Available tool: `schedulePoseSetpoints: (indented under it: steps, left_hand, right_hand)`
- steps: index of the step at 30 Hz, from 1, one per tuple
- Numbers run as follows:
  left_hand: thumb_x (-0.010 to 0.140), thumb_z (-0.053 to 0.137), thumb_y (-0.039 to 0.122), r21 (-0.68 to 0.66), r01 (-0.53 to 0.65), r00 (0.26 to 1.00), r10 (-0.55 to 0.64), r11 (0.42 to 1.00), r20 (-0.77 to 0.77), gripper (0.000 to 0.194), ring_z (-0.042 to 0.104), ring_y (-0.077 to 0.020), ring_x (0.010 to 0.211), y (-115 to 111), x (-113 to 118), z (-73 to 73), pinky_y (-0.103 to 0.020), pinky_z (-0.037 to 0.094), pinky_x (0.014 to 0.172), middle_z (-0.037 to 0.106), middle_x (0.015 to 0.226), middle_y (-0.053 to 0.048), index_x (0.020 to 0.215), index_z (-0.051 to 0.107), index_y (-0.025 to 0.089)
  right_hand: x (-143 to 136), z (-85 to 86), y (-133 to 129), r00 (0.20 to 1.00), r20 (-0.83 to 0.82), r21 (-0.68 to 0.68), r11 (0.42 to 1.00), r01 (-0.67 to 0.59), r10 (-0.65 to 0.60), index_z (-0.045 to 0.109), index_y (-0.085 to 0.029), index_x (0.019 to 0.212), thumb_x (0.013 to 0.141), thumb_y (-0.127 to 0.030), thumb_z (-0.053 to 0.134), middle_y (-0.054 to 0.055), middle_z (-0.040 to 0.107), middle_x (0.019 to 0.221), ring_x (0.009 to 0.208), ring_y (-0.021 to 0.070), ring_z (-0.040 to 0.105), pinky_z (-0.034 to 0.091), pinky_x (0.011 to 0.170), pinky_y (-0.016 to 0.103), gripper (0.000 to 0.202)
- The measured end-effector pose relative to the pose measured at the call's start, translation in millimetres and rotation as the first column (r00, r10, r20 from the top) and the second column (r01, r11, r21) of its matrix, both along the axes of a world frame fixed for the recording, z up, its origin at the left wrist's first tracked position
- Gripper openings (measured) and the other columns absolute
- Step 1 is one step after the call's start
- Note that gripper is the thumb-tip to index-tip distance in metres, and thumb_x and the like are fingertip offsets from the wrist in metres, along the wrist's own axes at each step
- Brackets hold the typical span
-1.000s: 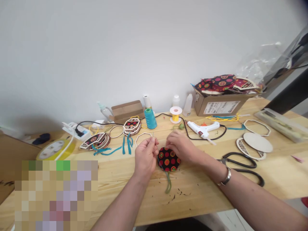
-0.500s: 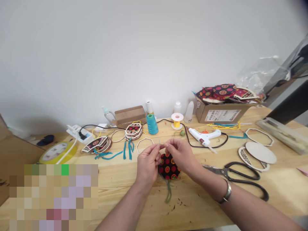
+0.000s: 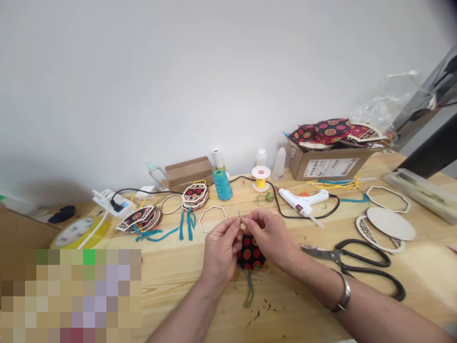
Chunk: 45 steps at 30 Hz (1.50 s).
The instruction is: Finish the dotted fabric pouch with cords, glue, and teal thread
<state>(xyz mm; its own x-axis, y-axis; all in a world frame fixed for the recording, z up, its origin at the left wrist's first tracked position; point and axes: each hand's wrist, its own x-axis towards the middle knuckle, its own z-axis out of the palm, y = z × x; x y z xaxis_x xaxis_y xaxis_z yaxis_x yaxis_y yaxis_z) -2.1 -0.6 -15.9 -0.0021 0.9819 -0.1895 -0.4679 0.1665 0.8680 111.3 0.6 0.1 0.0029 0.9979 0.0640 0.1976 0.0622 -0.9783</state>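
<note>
My left hand (image 3: 222, 243) and my right hand (image 3: 273, 238) meet fingertip to fingertip over the table. Both are closed in a pinch, and the tip of a thin pale strand (image 3: 239, 214) sticks up between them; whether it is cord or something stiff, I cannot tell. Just below the fingers is a black octagonal fabric-covered piece (image 3: 251, 252) with red and orange dots, partly hidden by both hands. A loop of green cord (image 3: 249, 290) hangs from its near edge onto the wood.
Large black-handled scissors (image 3: 333, 256) lie beside my right forearm. Behind are a white glue gun (image 3: 303, 201), a teal thread cone (image 3: 222, 186) and a yellow spool (image 3: 261, 183). A cardboard box (image 3: 328, 164) of fabric pieces stands back right; wooden frames (image 3: 387, 199) lie at right.
The view has shifted slightly. My fingertips have drawn closer together around the thin strand, and my right hand covers more of the fabric piece's upper part.
</note>
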Motion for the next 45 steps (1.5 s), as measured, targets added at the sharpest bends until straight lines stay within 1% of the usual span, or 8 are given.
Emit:
schedulePoseSetpoints:
  steps: [11,17,23,30,35,37,42,45]
  left_hand:
    - [0.062,0.075,0.029,0.019,0.007,1.0,-0.007,1.0,-0.013,0.021,0.033,-0.0026,0.044,-0.6,-0.3,1.9,-0.012,0.019,0.037,0.044,0.05,0.004,0.069,0.067,0.011]
    - [0.064,0.074,0.029,0.018,0.026,1.0,-0.027,0.999,0.003,0.02,0.034,-0.0026,0.043,-1.4,-0.3,2.1,-0.012,0.019,0.036,0.045,0.049,0.004,0.07,0.066,0.011]
    - [0.065,0.073,0.03,0.015,0.048,0.999,-0.048,0.999,-0.003,0.021,0.034,-0.0028,0.044,-2.1,-0.9,0.9,-0.012,0.017,0.036,0.045,0.05,0.004,0.071,0.066,0.012]
    - [0.066,0.072,0.03,0.012,0.046,0.999,-0.046,0.999,0.005,0.021,0.031,-0.0024,0.042,-2.1,-1.3,-0.8,-0.013,0.015,0.036,0.043,0.047,0.005,0.074,0.065,0.011]
    - [0.069,0.07,0.03,0.017,0.069,0.997,-0.07,0.997,0.022,0.021,0.028,-0.0014,0.038,-2.0,-2.0,0.0,-0.014,0.015,0.036,0.041,0.043,0.006,0.077,0.066,0.011]
    - [0.07,0.07,0.03,0.02,0.064,0.998,-0.064,0.998,0.02,0.021,0.028,-0.0013,0.037,-1.8,-2.2,0.4,-0.014,0.016,0.036,0.042,0.042,0.006,0.077,0.066,0.011]
    - [0.067,0.073,0.029,0.019,0.026,1.0,-0.026,0.999,0.015,0.019,0.031,-0.0014,0.037,-1.7,-2.9,1.8,-0.014,0.015,0.035,0.046,0.045,0.006,0.072,0.064,0.013]
    - [0.064,0.074,0.03,0.033,0.012,1.0,-0.012,0.999,-0.007,0.021,0.032,-0.001,0.038,-2.3,-3.3,2.6,-0.014,0.014,0.034,0.053,0.052,0.003,0.072,0.064,0.012]
  right_hand:
    - [-1.8,6.2,-3.7,0.994,-0.104,-0.034,0.999,-0.031,0.028,0.06,-0.017,0.064,0.077,-0.024,0.053,0.0,0.063,0.061,0.057,0.0113,0.058,0.046,0.057,0.022,0.017]
    - [-0.7,5.1,0.2,0.969,-0.23,-0.074,0.991,-0.114,0.094,0.052,-0.016,0.05,0.076,-0.028,0.055,-0.003,0.053,0.048,0.045,0.0071,0.045,0.038,0.046,0.019,0.028]
    - [0.6,2.4,2.6,0.942,-0.316,-0.092,0.985,-0.148,0.112,0.054,-0.016,0.048,0.073,-0.031,0.058,-0.003,0.054,0.047,0.044,0.0068,0.044,0.038,0.045,0.019,0.029]
    - [-2.9,-0.9,0.7,0.952,-0.296,-0.092,0.99,-0.111,0.079,0.058,-0.017,0.055,0.072,-0.032,0.058,-0.001,0.06,0.049,0.046,0.0097,0.053,0.044,0.048,0.022,0.023]
    - [-4.2,-5.3,0.6,0.981,-0.193,-0.083,0.997,0.006,-0.022,0.058,-0.016,0.062,0.069,-0.03,0.061,0.003,0.065,0.064,0.058,0.0128,0.059,0.047,0.057,0.025,0.016]
    - [-3.2,-4.4,0.9,0.983,-0.179,-0.077,0.997,0.025,-0.039,0.058,-0.016,0.063,0.068,-0.03,0.063,0.004,0.067,0.07,0.062,0.0137,0.06,0.048,0.059,0.025,0.016]
    - [4.6,0.0,4.5,0.996,-0.09,-0.008,1.0,0.028,-0.029,0.063,-0.015,0.077,0.071,-0.033,0.063,0.005,0.068,0.076,0.064,0.0145,0.06,0.048,0.058,0.027,0.018]
    - [9.7,1.8,8.4,0.994,-0.107,0.04,0.999,-0.01,0.014,0.068,-0.016,0.082,0.072,-0.031,0.062,0.006,0.07,0.084,0.076,0.017,0.062,0.048,0.069,0.03,0.019]
